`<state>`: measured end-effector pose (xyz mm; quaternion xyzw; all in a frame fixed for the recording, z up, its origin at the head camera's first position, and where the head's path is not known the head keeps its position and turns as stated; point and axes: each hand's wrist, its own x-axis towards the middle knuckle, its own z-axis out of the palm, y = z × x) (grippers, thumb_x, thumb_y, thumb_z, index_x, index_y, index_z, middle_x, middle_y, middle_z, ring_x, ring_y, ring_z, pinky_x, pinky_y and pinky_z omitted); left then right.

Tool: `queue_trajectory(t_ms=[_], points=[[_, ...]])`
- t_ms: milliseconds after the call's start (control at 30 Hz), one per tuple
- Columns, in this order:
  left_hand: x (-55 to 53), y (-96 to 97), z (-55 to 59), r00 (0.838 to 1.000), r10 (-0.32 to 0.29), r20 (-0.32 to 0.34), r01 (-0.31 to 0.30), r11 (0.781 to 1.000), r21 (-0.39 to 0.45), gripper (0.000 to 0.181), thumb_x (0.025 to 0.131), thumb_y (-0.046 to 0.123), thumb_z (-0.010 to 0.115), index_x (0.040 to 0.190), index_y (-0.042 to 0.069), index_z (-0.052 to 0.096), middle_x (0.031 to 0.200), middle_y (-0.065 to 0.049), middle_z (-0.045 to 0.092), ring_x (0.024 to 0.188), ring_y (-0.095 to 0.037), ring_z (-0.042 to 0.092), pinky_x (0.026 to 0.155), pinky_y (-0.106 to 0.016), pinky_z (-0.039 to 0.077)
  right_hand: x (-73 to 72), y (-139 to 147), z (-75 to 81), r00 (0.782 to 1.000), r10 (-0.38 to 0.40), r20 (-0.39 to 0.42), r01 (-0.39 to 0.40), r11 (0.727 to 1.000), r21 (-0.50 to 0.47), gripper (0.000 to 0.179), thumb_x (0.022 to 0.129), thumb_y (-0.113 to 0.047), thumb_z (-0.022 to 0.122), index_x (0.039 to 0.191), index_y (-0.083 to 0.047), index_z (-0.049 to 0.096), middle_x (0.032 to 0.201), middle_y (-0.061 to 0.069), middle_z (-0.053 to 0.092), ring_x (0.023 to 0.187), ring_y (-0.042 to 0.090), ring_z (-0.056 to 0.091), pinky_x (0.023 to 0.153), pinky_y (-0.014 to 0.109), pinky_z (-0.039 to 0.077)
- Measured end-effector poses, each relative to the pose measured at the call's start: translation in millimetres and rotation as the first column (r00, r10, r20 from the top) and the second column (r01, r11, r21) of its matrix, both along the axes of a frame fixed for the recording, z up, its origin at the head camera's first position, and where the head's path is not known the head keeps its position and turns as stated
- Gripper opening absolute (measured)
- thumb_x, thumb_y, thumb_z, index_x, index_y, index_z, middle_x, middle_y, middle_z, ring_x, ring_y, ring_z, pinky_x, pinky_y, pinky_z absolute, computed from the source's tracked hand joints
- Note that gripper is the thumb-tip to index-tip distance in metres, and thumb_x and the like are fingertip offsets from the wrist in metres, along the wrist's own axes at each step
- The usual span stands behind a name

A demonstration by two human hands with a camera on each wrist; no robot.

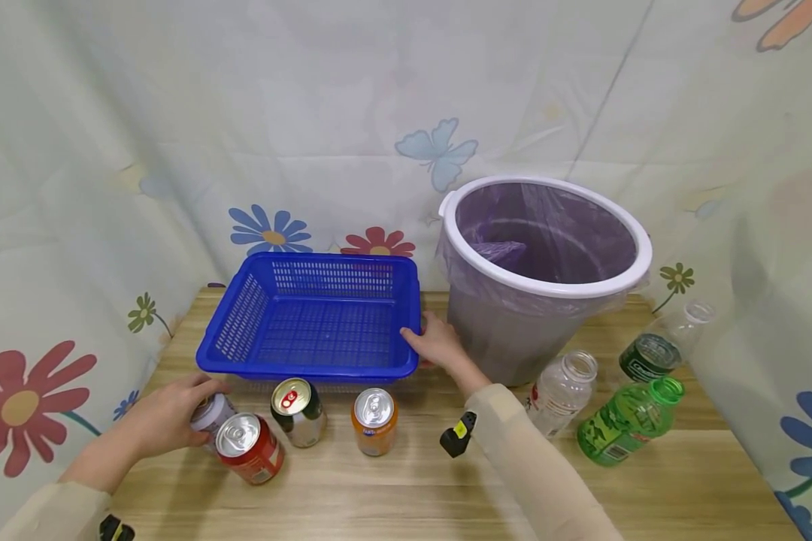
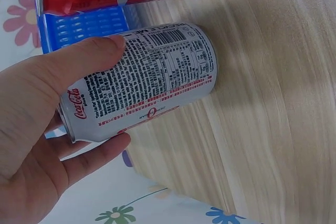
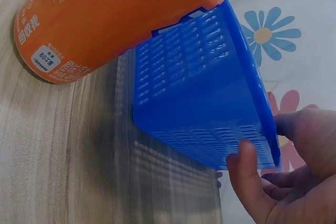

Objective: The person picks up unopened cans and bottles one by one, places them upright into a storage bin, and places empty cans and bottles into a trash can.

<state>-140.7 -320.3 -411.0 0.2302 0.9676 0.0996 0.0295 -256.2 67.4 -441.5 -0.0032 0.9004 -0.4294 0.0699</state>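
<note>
My left hand [image 1: 156,421] grips a white Coca-Cola can [image 2: 152,77] near its top, thumb along one side and fingers round the other. Beside that can stands a red cola can [image 1: 250,448], partly in front of it in the head view. At the right side of a blue plastic basket [image 1: 311,370], my right hand [image 1: 440,347] pinches the rim, thumb over the edge. In front of the basket are a black-and-silver can [image 1: 299,413] with a gold top and an orange can [image 1: 375,424], both upright. The basket's inside holds nothing.
A grey bin [image 1: 494,330] with a white rim and purple liner stands right of the basket. Right of my right forearm are a clear bottle [image 1: 562,391], a green bottle [image 1: 625,421] and a dark-labelled bottle [image 1: 652,353]. Flowered cloth [image 1: 352,98] hangs behind the wooden table.
</note>
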Motion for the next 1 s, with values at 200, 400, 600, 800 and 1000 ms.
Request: queue_trajectory(t_ms=[200, 400, 600, 800, 1000], points=[[-2.3, 0.6, 1.5, 1.000, -0.014, 0.012, 0.014, 1.000, -0.018, 0.059, 0.056, 0.019, 0.086, 0.109, 0.014, 0.059, 0.104, -0.012, 0.058, 0.082, -0.019, 0.056, 0.064, -0.034, 0.051, -1.5, -1.2, -4.2, 1.000, -0.008, 0.014, 0.009, 0.997, -0.078, 0.054, 0.087, -0.029, 0.059, 0.131, -0.001, 0.043, 0.101, 0.018, 0.064, 0.056, 0.021, 0.064, 0.047, 0.036, 0.055], [-4.8, 1.2, 2.1, 0.999, -0.019, 0.031, 0.020, 0.999, -0.026, 0.057, 0.057, 0.019, 0.086, 0.106, 0.015, 0.058, 0.102, -0.011, 0.057, 0.080, -0.020, 0.056, 0.062, -0.035, 0.052, -2.2, -1.8, -4.5, 0.999, -0.023, 0.036, 0.027, 0.993, -0.114, 0.051, 0.087, -0.027, 0.060, 0.127, -0.001, 0.045, 0.101, 0.018, 0.064, 0.052, 0.015, 0.060, 0.044, 0.032, 0.053], [-5.3, 2.6, 2.8, 0.999, -0.020, 0.045, 0.021, 0.999, -0.034, 0.055, 0.058, 0.018, 0.086, 0.105, 0.015, 0.057, 0.101, -0.011, 0.057, 0.080, -0.020, 0.056, 0.062, -0.035, 0.052, -1.9, -2.5, -0.8, 0.998, -0.023, 0.050, 0.029, 0.994, -0.107, 0.047, 0.086, -0.024, 0.060, 0.123, 0.002, 0.047, 0.097, 0.018, 0.064, 0.053, 0.015, 0.060, 0.043, 0.030, 0.052], [-6.5, 3.5, 3.7, 0.998, -0.035, 0.045, 0.037, 0.998, -0.043, 0.054, 0.058, 0.018, 0.086, 0.104, 0.015, 0.057, 0.098, -0.009, 0.057, 0.079, -0.018, 0.056, 0.061, -0.033, 0.051, -1.6, -3.0, 3.8, 0.998, -0.015, 0.063, 0.024, 0.990, -0.139, 0.043, 0.086, -0.021, 0.059, 0.119, 0.004, 0.048, 0.094, 0.019, 0.064, 0.052, 0.015, 0.059, 0.042, 0.028, 0.051], [-8.2, 4.3, 3.2, 0.997, -0.040, 0.064, 0.044, 0.997, -0.064, 0.054, 0.057, 0.018, 0.086, 0.103, 0.016, 0.057, 0.096, -0.006, 0.057, 0.078, -0.018, 0.055, 0.061, -0.033, 0.051, -1.8, -4.2, 3.2, 0.994, -0.021, 0.106, 0.044, 0.975, -0.219, 0.040, 0.086, -0.017, 0.058, 0.117, 0.006, 0.047, 0.096, 0.021, 0.063, 0.059, 0.018, 0.062, 0.057, 0.041, 0.056]])
